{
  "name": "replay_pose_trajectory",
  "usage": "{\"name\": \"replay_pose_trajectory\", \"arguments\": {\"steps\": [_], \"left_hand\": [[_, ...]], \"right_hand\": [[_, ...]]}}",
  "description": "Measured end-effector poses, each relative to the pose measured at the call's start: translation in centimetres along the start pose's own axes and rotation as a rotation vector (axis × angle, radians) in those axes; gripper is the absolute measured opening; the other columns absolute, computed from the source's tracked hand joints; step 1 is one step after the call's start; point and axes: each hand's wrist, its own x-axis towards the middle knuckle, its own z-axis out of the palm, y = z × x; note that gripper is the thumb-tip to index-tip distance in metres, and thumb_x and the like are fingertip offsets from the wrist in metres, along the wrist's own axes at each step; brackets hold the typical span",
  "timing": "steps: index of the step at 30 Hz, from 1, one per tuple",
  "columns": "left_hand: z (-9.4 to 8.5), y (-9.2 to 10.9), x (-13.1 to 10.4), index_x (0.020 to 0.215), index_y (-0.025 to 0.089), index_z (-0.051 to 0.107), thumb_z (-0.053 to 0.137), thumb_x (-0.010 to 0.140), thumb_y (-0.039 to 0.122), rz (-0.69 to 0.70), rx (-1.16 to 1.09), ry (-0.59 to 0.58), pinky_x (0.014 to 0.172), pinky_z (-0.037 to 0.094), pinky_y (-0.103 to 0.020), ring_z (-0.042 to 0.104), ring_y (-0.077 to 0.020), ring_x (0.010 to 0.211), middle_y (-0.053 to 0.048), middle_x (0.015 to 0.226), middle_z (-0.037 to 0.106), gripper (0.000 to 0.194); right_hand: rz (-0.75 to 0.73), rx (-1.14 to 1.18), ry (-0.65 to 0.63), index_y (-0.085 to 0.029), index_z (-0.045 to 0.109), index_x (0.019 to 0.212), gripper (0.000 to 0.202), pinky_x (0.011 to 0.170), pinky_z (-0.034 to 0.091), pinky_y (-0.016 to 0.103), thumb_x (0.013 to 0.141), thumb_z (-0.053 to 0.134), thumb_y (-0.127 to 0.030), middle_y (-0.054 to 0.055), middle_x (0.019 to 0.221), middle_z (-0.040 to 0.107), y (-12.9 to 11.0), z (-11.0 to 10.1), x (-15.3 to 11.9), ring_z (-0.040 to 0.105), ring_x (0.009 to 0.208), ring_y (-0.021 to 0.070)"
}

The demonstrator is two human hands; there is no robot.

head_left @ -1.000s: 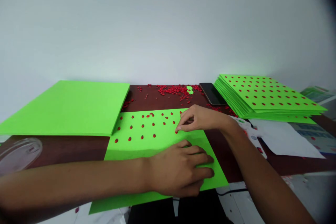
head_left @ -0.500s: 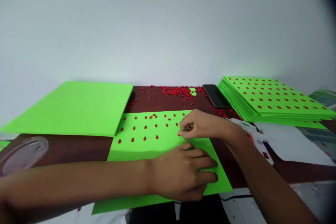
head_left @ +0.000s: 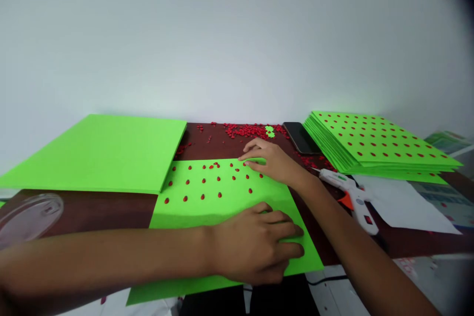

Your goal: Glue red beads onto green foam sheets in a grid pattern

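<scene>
My left hand [head_left: 261,244] lies palm down across the green sheet [head_left: 174,229], its fingers apart and nothing visible in them. Small red ladybug pieces [head_left: 219,195] dot the upper part of this sheet in rough rows. A few of them lie closer together near its far edge. Above the sheet's far right part is my right hand [head_left: 268,158], fingers spread and holding nothing that I can see. One ladybug piece [head_left: 250,190] sits between my two hands. Part of the sheet is hidden under my left forearm.
Plain green sheets [head_left: 99,153] are stacked at left; dotted ones [head_left: 370,140] at right. Loose red pieces [head_left: 244,131] lie by the wall near a phone [head_left: 301,138]. A white glue gun [head_left: 357,197] rests beside white paper [head_left: 403,205]. A clear lid [head_left: 31,219] is at left.
My right hand has let go of a ladybug piece on the sheet, opened, and moved away toward the sheet's far edge. My left hand has stayed in place.
</scene>
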Motion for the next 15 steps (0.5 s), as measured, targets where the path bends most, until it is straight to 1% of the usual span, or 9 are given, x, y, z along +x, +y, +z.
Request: {"name": "replay_pose_trajectory", "arguments": {"steps": [3, 6, 11, 15], "left_hand": [[0.0, 0.0, 0.0, 0.129, 0.020, 0.065, 0.054, 0.104, 0.033, 0.000, -0.005, 0.002, 0.094, 0.043, -0.038, 0.060, -0.0236, 0.120, -0.007, 0.143, 0.063, 0.030], [0.1, 0.0, -0.1, 0.128, 0.020, 0.066, 0.057, 0.103, 0.033, 0.000, -0.002, 0.026, 0.095, 0.044, -0.038, 0.060, -0.0234, 0.119, -0.007, 0.140, 0.065, 0.029], [0.1, 0.0, -0.1, 0.127, 0.019, 0.067, 0.059, 0.102, 0.033, 0.007, -0.002, 0.039, 0.093, 0.045, -0.038, 0.061, -0.0237, 0.118, -0.007, 0.138, 0.065, 0.030], [0.0, 0.0, 0.0, 0.126, 0.019, 0.067, 0.058, 0.102, 0.033, 0.001, 0.005, 0.023, 0.093, 0.045, -0.038, 0.061, -0.0237, 0.119, -0.007, 0.138, 0.065, 0.029]], "right_hand": [[-0.065, 0.012, -0.051, -0.026, 0.083, 0.105, 0.016, 0.093, 0.052, 0.035, 0.097, 0.071, -0.019, 0.008, 0.120, 0.066, -0.4, 1.0, 0.3, 0.066, 0.104, 0.0185], [-0.070, -0.019, -0.088, -0.025, 0.083, 0.099, 0.012, 0.092, 0.051, 0.036, 0.094, 0.075, -0.018, 0.007, 0.114, 0.067, -0.5, 1.3, 0.6, 0.066, 0.102, 0.0192], [-0.016, -0.006, -0.102, -0.023, 0.082, 0.096, 0.012, 0.095, 0.049, 0.037, 0.092, 0.077, -0.013, 0.006, 0.113, 0.068, -0.5, 0.7, 0.5, 0.067, 0.103, 0.0192], [0.046, 0.043, -0.109, -0.023, 0.081, 0.096, 0.009, 0.095, 0.051, 0.035, 0.091, 0.078, -0.017, 0.005, 0.111, 0.069, -0.7, -0.2, 0.2, 0.069, 0.099, 0.0181]]}}
